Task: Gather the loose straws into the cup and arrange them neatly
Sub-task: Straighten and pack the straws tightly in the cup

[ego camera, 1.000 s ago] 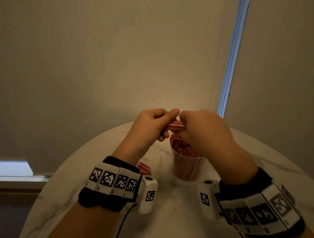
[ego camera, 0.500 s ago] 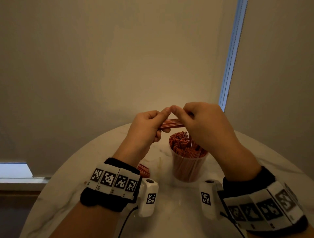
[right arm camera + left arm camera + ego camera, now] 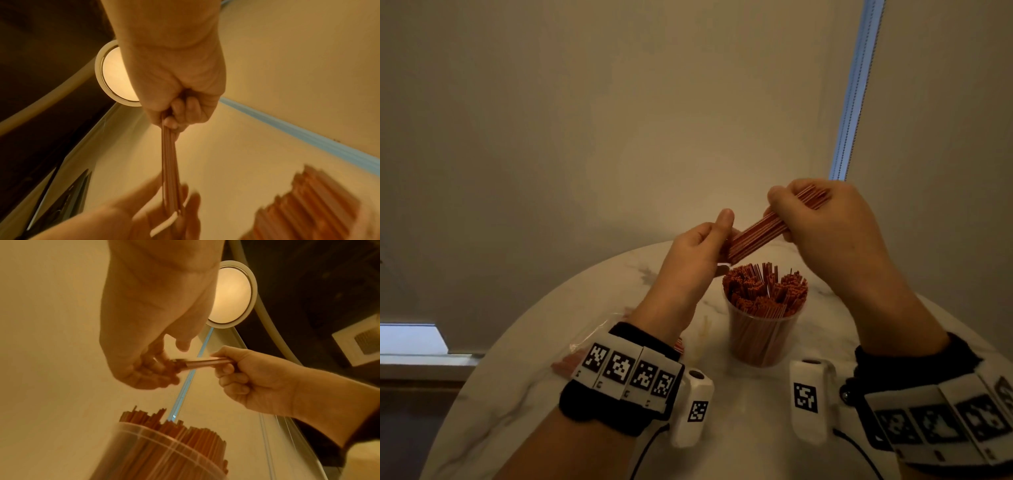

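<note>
Your round white marble-look table (image 3: pixel 585 428) carries a clear plastic cup (image 3: pixel 763 337) already packed with upright red-and-white striped straws, their tops uneven, so most of the gathering looks done. A few loose straws (image 3: pixel 678 344) show on the table behind your left wrist, near a clear plastic wrapper (image 3: pixel 592 330), so I judge some collecting and the final evening-out remain.

Above the cup you hold a small bundle of red-and-white striped straws (image 3: pixel 763 230), slanting up toward the right. Your right hand (image 3: pixel 832 233) has its fingers curled tight round the upper end. Your left hand (image 3: pixel 695 253) pinches the lower end between thumb and curled fingers. The bundle hangs clear of the cup, just above its rim.
</note>
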Motion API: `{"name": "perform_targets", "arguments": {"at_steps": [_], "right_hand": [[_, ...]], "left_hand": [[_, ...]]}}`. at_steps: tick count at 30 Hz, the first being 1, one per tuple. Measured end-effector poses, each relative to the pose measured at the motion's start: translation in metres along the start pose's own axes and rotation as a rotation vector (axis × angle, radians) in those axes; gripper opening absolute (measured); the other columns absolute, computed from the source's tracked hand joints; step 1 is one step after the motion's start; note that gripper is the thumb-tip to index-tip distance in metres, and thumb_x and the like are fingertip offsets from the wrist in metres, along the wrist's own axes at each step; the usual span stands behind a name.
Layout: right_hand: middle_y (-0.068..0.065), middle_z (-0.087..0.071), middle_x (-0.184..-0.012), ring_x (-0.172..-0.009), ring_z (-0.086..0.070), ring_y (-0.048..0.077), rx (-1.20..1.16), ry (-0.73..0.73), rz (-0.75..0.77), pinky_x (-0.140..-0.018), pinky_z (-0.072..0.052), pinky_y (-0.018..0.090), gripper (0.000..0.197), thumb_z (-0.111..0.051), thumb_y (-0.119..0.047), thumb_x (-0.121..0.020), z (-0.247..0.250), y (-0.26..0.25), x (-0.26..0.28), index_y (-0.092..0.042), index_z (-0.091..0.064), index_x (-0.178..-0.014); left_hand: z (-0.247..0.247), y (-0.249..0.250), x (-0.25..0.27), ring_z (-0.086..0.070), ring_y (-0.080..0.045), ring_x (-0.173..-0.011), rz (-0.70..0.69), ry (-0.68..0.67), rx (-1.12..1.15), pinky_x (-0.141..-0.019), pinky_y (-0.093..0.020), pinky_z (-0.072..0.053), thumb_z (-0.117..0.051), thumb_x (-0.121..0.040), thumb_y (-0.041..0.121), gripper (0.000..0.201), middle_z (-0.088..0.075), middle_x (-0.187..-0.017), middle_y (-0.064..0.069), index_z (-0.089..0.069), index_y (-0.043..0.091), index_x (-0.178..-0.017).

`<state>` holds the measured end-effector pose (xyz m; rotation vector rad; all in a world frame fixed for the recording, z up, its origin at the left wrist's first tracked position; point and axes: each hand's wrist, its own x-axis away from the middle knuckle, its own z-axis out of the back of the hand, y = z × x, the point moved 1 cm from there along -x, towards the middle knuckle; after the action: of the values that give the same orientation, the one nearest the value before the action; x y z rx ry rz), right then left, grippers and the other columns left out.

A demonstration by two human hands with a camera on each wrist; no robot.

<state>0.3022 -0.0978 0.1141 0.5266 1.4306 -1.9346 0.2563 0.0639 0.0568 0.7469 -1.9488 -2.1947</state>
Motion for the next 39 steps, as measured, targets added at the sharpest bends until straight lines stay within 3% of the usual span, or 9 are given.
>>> {"name": "perform_targets", "arguments": {"at_steps": [2, 5, 9, 12, 14, 22, 28, 35, 39], "right_hand": [[0.009, -0.064, -0.06, -0.058, -0.059, 0.029, 0.101, 0.043, 0.023, -0.058, -0.052, 0.042, 0.037, -0.057, -0.041, -0.092, 0.011, 0.003, -0.003, -0.016, -0.07, -0.069], [0.01, -0.06, -0.056, -0.054, -0.056, 0.026, 0.276, 0.042, 0.03, -0.054, -0.048, 0.038, 0.04, -0.056, -0.043, -0.091, 0.018, 0.011, -0.006, -0.015, -0.068, -0.067], [0.005, -0.056, -0.052, -0.049, -0.053, 0.023, 0.396, -0.072, -0.016, -0.049, -0.043, 0.033, 0.041, -0.058, -0.044, -0.091, 0.006, 0.021, -0.005, -0.014, -0.066, -0.064], [-0.004, -0.061, -0.058, -0.055, -0.058, 0.013, 0.449, -0.217, -0.078, -0.049, -0.041, 0.027, 0.035, -0.061, -0.051, -0.09, -0.008, 0.028, -0.003, -0.024, -0.068, -0.069], [-0.007, -0.066, -0.07, -0.066, -0.063, 0.011, 0.458, -0.253, -0.091, -0.055, -0.047, 0.027, 0.027, -0.063, -0.052, -0.089, -0.013, 0.031, -0.003, -0.029, -0.069, -0.078], [0.0, -0.068, -0.068, -0.063, -0.066, 0.016, 0.435, -0.258, -0.14, -0.061, -0.058, 0.039, 0.038, -0.069, -0.054, -0.084, -0.012, 0.034, -0.004, -0.017, -0.069, -0.075], [-0.004, -0.068, -0.072, -0.067, -0.065, 0.011, 0.438, -0.28, -0.142, -0.057, -0.054, 0.029, 0.027, -0.069, -0.049, -0.086, -0.016, 0.036, -0.004, -0.023, -0.068, -0.078], [-0.001, -0.068, -0.078, -0.074, -0.066, 0.017, 0.48, -0.291, -0.155, -0.063, -0.055, 0.032, 0.024, -0.069, -0.043, -0.088, -0.018, 0.044, -0.004, -0.02, -0.07, -0.083], [-0.001, -0.066, -0.068, -0.064, -0.063, 0.012, 0.488, -0.293, -0.169, -0.053, -0.048, 0.025, 0.032, -0.071, -0.047, -0.084, -0.02, 0.046, -0.003, -0.017, -0.067, -0.073]], "left_hand": [[0.001, -0.004, 0.0, -0.066, -0.005, -0.101, 0.008, 0.003, -0.134, -0.096, -0.036, -0.053, -0.054, -0.091, 0.069, 0.052, -0.072, -0.108, 0.009, -0.067, 0.025, -0.115], [-0.002, -0.011, 0.002, -0.057, -0.007, -0.121, 0.129, -0.173, -0.268, -0.102, -0.034, -0.046, -0.066, -0.074, 0.08, 0.094, -0.055, -0.14, 0.008, -0.039, 0.028, -0.148], [-0.012, -0.022, 0.007, -0.052, -0.017, -0.133, 0.232, -0.411, -0.31, -0.114, -0.038, -0.039, -0.093, -0.064, 0.05, 0.133, -0.053, -0.148, 0.001, -0.006, 0.021, -0.16], [-0.013, -0.023, 0.006, -0.061, -0.016, -0.121, 0.204, -0.429, -0.386, -0.107, -0.039, -0.049, -0.097, -0.062, 0.033, 0.099, -0.064, -0.131, 0.002, -0.036, 0.018, -0.139], [-0.012, -0.024, 0.006, -0.064, -0.014, -0.115, 0.187, -0.414, -0.405, -0.103, -0.039, -0.052, -0.097, -0.063, 0.029, 0.081, -0.066, -0.124, 0.003, -0.041, 0.027, -0.123], [-0.01, -0.026, 0.004, -0.065, -0.012, -0.113, 0.17, -0.417, -0.4, -0.102, -0.037, -0.053, -0.097, -0.063, 0.03, 0.085, -0.068, -0.122, 0.005, -0.041, 0.025, -0.127], [-0.01, -0.026, 0.005, -0.068, -0.011, -0.109, 0.166, -0.41, -0.378, -0.1, -0.038, -0.055, -0.097, -0.064, 0.029, 0.078, -0.071, -0.116, 0.005, -0.047, 0.024, -0.124], [-0.011, -0.026, 0.006, -0.067, -0.007, -0.106, 0.157, -0.402, -0.42, -0.092, -0.027, -0.056, -0.096, -0.065, 0.033, 0.076, -0.07, -0.116, 0.008, -0.043, 0.03, -0.12], [-0.011, -0.026, 0.005, -0.067, -0.009, -0.106, 0.155, -0.409, -0.431, -0.095, -0.031, -0.056, -0.096, -0.065, 0.033, 0.076, -0.07, -0.116, 0.007, -0.045, 0.028, -0.122]]}}
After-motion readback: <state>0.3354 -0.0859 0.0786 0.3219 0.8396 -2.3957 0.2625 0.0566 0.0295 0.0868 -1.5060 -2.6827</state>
